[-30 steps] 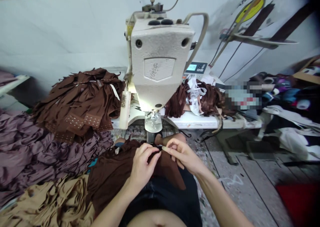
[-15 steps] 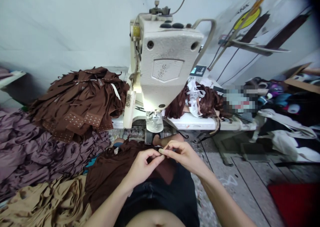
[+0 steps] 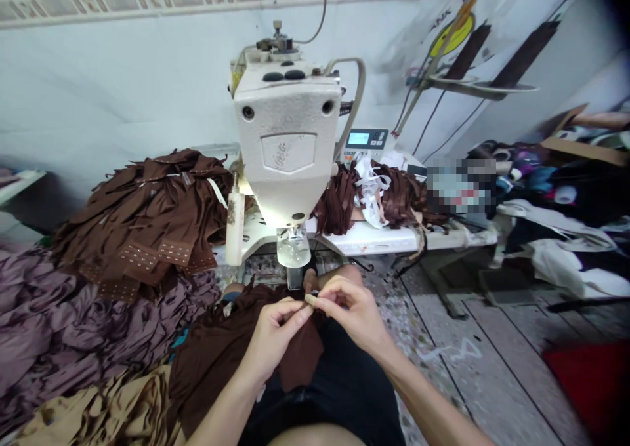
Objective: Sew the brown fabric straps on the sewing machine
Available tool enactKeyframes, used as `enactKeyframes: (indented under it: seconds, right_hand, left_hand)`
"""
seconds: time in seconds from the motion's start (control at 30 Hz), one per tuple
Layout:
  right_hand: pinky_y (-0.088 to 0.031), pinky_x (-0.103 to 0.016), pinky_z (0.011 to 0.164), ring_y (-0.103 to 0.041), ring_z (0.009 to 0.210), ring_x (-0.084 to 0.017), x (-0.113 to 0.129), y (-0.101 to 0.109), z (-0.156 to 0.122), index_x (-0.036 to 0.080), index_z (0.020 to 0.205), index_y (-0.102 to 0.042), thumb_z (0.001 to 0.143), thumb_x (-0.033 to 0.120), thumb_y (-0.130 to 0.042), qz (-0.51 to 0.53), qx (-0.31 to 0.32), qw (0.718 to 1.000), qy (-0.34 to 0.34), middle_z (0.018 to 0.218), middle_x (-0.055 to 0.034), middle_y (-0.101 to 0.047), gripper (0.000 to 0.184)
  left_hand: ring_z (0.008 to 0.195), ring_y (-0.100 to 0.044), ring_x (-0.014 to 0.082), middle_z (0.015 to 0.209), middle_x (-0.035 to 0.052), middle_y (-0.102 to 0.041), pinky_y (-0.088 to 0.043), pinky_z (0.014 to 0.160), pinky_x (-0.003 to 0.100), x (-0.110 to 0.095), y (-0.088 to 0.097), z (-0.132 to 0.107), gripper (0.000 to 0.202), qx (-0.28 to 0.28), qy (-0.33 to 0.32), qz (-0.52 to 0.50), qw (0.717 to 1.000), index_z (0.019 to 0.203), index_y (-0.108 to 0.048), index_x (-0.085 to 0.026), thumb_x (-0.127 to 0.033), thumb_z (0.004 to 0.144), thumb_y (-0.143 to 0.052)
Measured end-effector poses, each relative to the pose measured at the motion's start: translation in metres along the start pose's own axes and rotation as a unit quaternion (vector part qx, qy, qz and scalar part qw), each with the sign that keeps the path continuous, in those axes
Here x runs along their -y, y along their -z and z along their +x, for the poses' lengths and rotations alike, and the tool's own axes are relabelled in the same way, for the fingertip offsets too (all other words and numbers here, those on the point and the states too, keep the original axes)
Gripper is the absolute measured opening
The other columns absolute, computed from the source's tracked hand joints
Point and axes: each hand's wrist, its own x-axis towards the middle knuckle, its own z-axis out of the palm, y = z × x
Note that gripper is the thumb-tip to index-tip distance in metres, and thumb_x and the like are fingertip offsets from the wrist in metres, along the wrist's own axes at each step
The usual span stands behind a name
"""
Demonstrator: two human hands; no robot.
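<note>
My left hand (image 3: 273, 331) and my right hand (image 3: 350, 311) meet over my lap, both pinching the top edge of a dark brown fabric piece (image 3: 221, 354) that drapes down over my legs. Their fingertips touch just below the presser foot (image 3: 293, 249) of a cream industrial sewing machine (image 3: 287, 144). Both hands are closed on the cloth.
A heap of brown strap pieces with hook tape (image 3: 147, 216) lies left of the machine, above mauve fabric (image 3: 59, 328) and tan fabric (image 3: 93, 406). Brown and white strips (image 3: 378, 197) sit on the white machine table (image 3: 394, 239). Clutter fills the right side; wooden floor (image 3: 492, 361) lies below.
The view has shifted so the machine sits further left and higher. My hands have drawn slightly closer together on the fabric edge, and the hanging cloth below them looks narrower.
</note>
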Motion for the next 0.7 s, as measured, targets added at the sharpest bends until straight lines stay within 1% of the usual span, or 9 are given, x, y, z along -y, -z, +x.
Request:
enactKeyframes:
  seconds: [0.07, 0.13, 0.17, 0.27, 0.4, 0.5, 0.6, 0.67, 0.7]
  right_hand:
    - [-0.056, -0.032, 0.068, -0.071, 0.079, -0.022, 0.003, 0.002, -0.006, 0.023, 0.097, -0.085, 0.097, 0.038, -0.081, -0.052, -0.012, 0.994, 0.094, 0.091, -0.0083, -0.078, 0.016]
    - [-0.059, -0.035, 0.081, -0.075, 0.094, -0.025, 0.006, 0.005, -0.011, 0.027, 0.117, -0.085, 0.102, 0.032, -0.074, -0.088, 0.022, 0.986, 0.141, 0.106, -0.0102, -0.08, 0.019]
    - [-0.06, -0.036, 0.085, -0.075, 0.098, -0.025, 0.006, 0.006, -0.012, 0.028, 0.122, -0.084, 0.103, 0.031, -0.072, -0.096, 0.037, 0.984, 0.147, 0.111, -0.0105, -0.08, 0.022]
    - [-0.061, -0.036, 0.085, -0.076, 0.097, -0.026, 0.001, 0.007, -0.012, 0.028, 0.117, -0.086, 0.105, 0.035, -0.071, -0.089, 0.059, 0.986, 0.127, 0.109, -0.0102, -0.08, 0.021]
    - [-0.06, -0.035, 0.077, -0.075, 0.088, -0.025, -0.007, 0.005, -0.012, 0.025, 0.104, -0.086, 0.103, 0.04, -0.073, -0.068, 0.055, 0.991, 0.096, 0.098, -0.0091, -0.079, 0.02]
    - [-0.058, -0.034, 0.077, -0.073, 0.084, -0.023, -0.007, 0.003, -0.014, 0.024, 0.098, -0.082, 0.106, 0.037, -0.069, -0.081, 0.065, 0.99, 0.091, 0.093, -0.0081, -0.077, 0.02]
    - [-0.055, -0.034, 0.077, -0.069, 0.084, -0.023, -0.005, 0.0, -0.015, 0.023, 0.095, -0.076, 0.109, 0.035, -0.062, -0.114, 0.09, 0.986, 0.086, 0.092, -0.0076, -0.074, 0.023]
    - [-0.053, -0.034, 0.077, -0.068, 0.084, -0.022, -0.004, -0.001, -0.015, 0.023, 0.095, -0.072, 0.111, 0.033, -0.059, -0.137, 0.103, 0.981, 0.094, 0.093, -0.0076, -0.071, 0.023]
    - [-0.053, -0.034, 0.077, -0.068, 0.085, -0.022, -0.004, -0.001, -0.015, 0.023, 0.096, -0.07, 0.111, 0.032, -0.058, -0.148, 0.106, 0.978, 0.102, 0.094, -0.0076, -0.071, 0.022]
  left_hand:
    - [0.074, -0.061, 0.0167, 0.081, 0.0031, -0.072, -0.047, 0.072, 0.027, 0.003, 0.0, 0.001, 0.033, -0.008, 0.003, -0.009, 1.0, 0.102, -0.088, -0.021, -0.05, 0.098, -0.073]
    - [0.078, -0.063, 0.0175, 0.086, 0.0043, -0.073, -0.048, 0.075, 0.028, 0.005, 0.001, 0.002, 0.032, 0.004, -0.007, -0.005, 1.0, 0.104, -0.088, -0.02, -0.048, 0.098, -0.073]
    - [0.08, -0.064, 0.0181, 0.088, 0.0048, -0.074, -0.049, 0.077, 0.028, 0.005, 0.001, 0.002, 0.03, 0.012, -0.015, 0.001, 1.0, 0.105, -0.088, -0.021, -0.046, 0.099, -0.072]
    - [0.083, -0.068, 0.0191, 0.09, 0.0054, -0.075, -0.051, 0.081, 0.029, 0.003, 0.0, 0.002, 0.025, 0.023, -0.045, 0.03, 0.998, 0.105, -0.088, -0.022, -0.039, 0.101, -0.069]
    - [0.086, -0.074, 0.0207, 0.091, 0.0057, -0.079, -0.054, 0.083, 0.029, 0.0, -0.004, -0.002, 0.019, 0.005, -0.069, 0.07, 0.995, 0.1, -0.088, -0.024, -0.029, 0.099, -0.07]
    - [0.083, -0.074, 0.02, 0.088, 0.0042, -0.081, -0.055, 0.08, 0.028, 0.005, -0.008, -0.006, 0.014, -0.026, -0.054, 0.088, 0.994, 0.094, -0.087, -0.024, -0.025, 0.095, -0.073]
    - [0.077, -0.072, 0.0187, 0.083, 0.0034, -0.08, -0.055, 0.075, 0.027, 0.015, -0.009, -0.008, 0.012, -0.047, -0.024, 0.087, 0.995, 0.086, -0.084, -0.021, -0.026, 0.093, -0.075]
    - [0.073, -0.069, 0.0168, 0.082, 0.0024, -0.078, -0.054, 0.071, 0.025, 0.02, -0.008, -0.008, 0.009, -0.058, -0.012, 0.079, 0.995, 0.094, -0.081, -0.02, -0.027, 0.091, -0.076]
    - [0.07, -0.067, 0.015, 0.084, 0.0015, -0.076, -0.054, 0.069, 0.024, 0.021, -0.007, -0.008, 0.017, -0.069, -0.011, 0.076, 0.995, 0.104, -0.08, -0.02, -0.027, 0.09, -0.078]
